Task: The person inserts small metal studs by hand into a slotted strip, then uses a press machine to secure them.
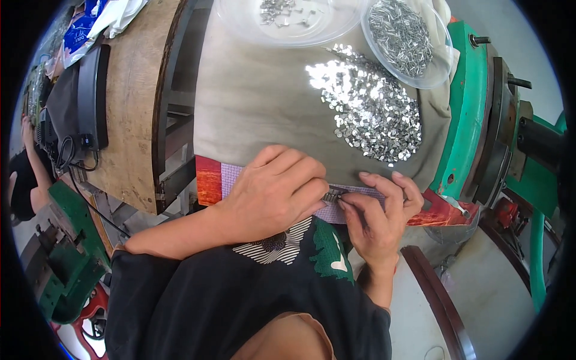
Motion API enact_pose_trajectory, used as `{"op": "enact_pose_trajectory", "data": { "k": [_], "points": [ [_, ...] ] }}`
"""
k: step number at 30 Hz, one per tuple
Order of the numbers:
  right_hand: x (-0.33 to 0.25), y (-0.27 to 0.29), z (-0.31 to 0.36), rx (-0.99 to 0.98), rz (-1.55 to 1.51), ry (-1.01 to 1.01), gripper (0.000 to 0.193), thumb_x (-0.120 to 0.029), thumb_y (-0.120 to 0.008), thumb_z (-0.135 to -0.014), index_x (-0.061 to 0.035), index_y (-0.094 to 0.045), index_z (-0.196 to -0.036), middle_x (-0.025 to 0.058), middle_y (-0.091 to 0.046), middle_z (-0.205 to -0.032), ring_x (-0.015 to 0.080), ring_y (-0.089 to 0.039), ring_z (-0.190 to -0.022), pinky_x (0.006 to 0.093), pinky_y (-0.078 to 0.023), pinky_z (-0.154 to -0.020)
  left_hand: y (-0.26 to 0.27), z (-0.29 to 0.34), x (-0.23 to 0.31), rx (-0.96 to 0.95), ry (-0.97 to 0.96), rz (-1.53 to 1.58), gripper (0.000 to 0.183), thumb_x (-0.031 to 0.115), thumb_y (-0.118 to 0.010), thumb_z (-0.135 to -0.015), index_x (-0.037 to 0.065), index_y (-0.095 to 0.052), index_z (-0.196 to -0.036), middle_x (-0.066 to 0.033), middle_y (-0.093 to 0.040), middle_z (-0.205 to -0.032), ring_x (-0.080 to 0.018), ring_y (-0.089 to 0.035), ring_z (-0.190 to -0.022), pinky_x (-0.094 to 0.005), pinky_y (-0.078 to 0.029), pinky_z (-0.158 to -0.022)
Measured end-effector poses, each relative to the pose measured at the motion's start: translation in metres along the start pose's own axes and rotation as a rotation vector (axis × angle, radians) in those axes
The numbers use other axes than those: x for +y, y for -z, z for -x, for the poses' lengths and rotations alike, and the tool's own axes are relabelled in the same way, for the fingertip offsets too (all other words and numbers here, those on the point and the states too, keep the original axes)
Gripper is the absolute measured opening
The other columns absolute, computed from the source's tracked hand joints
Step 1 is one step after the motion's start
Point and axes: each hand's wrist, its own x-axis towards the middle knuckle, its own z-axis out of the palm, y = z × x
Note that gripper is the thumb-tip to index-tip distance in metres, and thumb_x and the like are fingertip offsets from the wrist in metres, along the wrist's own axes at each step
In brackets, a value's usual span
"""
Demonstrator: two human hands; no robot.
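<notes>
My left hand [279, 189] is closed at the near edge of the beige cloth [258, 102], its fingers curled under. Whatever it grips is mostly hidden. Beside its fingertips is a small grey ridged metal piece [332, 195]. On the other side of that piece, my right hand [387, 210] pinches its end between thumb and forefinger, with the other fingers loosely raised. Beyond the hands, on the cloth, spreads a heap of small shiny silver discs [378, 114].
A clear tub of silver pins [402, 36] stands at the back right. Left of it, a wide clear tub [237, 30] holds a few small metal parts. Green machinery [471, 108] borders the right side. A wooden table [135, 96] lies left; another person's arm [39, 162] shows far left.
</notes>
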Motion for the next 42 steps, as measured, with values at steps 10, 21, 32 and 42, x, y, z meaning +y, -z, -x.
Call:
{"op": "enact_pose_trajectory", "data": {
  "k": [10,21,32,42],
  "points": [
    [0.001,-0.005,0.006,-0.004,0.030,0.020,0.020,-0.015,-0.080,-0.072,-0.0182,-0.072,-0.090,-0.0046,-0.067,-0.114,0.0275,-0.048,-0.119,0.0398,-0.031,-0.100,-0.007,-0.002,0.002,0.005,-0.025,-0.015,0.021,0.019,-0.077,-0.076,0.007,-0.065,-0.090,-0.0033,-0.062,-0.097,-0.0234,-0.059,-0.089,-0.0378,-0.042,-0.081],
    [0.006,-0.007,0.013,0.110,-0.022,0.022,0.022,-0.012,-0.083,-0.070,-0.0184,-0.073,-0.088,-0.0047,-0.069,-0.108,0.0275,-0.049,-0.116,0.0391,-0.036,-0.099,-0.009,0.002,0.001,0.023,-0.039,-0.060,0.019,0.016,-0.077,-0.077,0.005,-0.064,-0.086,-0.0040,-0.062,-0.093,-0.0234,-0.059,-0.088,-0.0372,-0.043,-0.081],
    [-0.005,-0.010,0.000,-0.004,0.104,0.069,0.016,-0.016,-0.079,-0.073,-0.0199,-0.069,-0.085,-0.0085,-0.067,-0.111,0.0233,-0.050,-0.117,0.0402,-0.031,-0.095,-0.002,0.013,0.000,0.042,0.042,0.013,0.031,0.018,-0.080,-0.073,0.007,-0.063,-0.096,-0.0057,-0.061,-0.103,-0.0261,-0.060,-0.093,-0.0389,-0.044,-0.080],
    [0.006,-0.006,0.019,0.136,-0.034,0.011,0.020,-0.014,-0.082,-0.070,-0.0160,-0.074,-0.089,-0.0044,-0.069,-0.103,0.0251,-0.054,-0.110,0.0394,-0.035,-0.094,-0.002,0.013,0.000,0.035,0.032,0.020,0.030,0.019,-0.080,-0.072,0.007,-0.064,-0.095,-0.0058,-0.061,-0.102,-0.0263,-0.060,-0.093,-0.0391,-0.043,-0.080]
  ]
}}
